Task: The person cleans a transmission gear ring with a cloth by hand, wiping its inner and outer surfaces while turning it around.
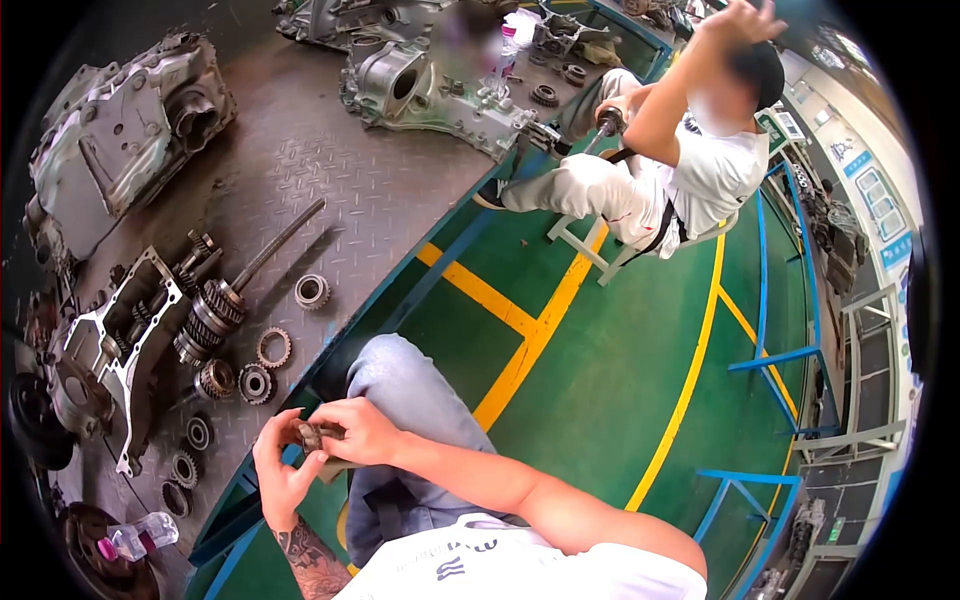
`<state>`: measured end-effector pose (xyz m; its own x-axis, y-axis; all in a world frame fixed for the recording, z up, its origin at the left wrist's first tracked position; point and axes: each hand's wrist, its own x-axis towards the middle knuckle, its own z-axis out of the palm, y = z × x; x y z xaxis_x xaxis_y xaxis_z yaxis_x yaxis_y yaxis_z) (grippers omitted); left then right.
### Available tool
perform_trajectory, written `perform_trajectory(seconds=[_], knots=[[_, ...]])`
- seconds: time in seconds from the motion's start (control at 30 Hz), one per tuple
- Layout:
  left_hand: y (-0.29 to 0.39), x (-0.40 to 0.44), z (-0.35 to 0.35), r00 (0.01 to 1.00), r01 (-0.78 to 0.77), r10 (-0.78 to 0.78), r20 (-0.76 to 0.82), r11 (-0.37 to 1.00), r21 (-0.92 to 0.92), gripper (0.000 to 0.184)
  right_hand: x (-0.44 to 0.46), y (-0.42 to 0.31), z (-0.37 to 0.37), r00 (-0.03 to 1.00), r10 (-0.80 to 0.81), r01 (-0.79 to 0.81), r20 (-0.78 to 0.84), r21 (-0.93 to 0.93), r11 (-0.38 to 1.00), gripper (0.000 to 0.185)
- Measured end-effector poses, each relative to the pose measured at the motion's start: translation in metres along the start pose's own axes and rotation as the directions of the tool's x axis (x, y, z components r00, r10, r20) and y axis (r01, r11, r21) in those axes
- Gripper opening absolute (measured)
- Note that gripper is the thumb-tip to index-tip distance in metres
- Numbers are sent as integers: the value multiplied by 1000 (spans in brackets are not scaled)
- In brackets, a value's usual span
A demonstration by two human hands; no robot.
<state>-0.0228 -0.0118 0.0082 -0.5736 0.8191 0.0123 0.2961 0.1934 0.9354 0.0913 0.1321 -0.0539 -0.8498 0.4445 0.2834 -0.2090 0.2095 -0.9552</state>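
My left hand (283, 465), with a tattooed forearm, curls its fingers and thumb around a small metal gear part (312, 437) above my lap. From the other side, my right hand (360, 430) pinches the same part. My fingers hide much of it. Beside my hands, on the steel workbench (300, 120), a toothed ring (274, 347), a round gear (256, 383) and several more rings lie near the bench edge. Behind them a gear shaft (210, 320) rests next to an open gearbox housing (130, 370).
A large casing (130, 130) stands at the upper left and another housing (430, 95) at the top. A plastic bottle (145, 537) lies at the lower left. A seated co-worker (680, 160) holds a tool, one arm raised. Blue frames (750, 480) stand right.
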Motion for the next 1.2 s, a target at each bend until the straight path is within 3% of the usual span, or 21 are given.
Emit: perform_trajectory(seconds=[0.1,0.3,0.4,0.63,0.87,1.2], knots=[[6,2,2,997,-48,51,-50,998,50,67,1,0,1,1000,-2,2,-23,2,1000,25],[7,-2,-5,997,70,-75,35,988,135,53,1,3,3,995,-96,93,-22,-109,990,27],[-1,-3,-8,1000,-22,23,0,968,250,52,2,-1,1,994,-103,99,-24,-129,987,27],[-5,-8,-6,999,38,-36,-14,961,273,50,0,1,4,988,-151,152,18,-183,971,25],[2,-1,-9,999,-39,30,35,958,283,45,2,1,4,995,-96,99,25,-133,986,29],[-1,3,-1,985,-172,169,30,962,214,50,5,-10,-4,970,207,-218,129,84,972,47]])
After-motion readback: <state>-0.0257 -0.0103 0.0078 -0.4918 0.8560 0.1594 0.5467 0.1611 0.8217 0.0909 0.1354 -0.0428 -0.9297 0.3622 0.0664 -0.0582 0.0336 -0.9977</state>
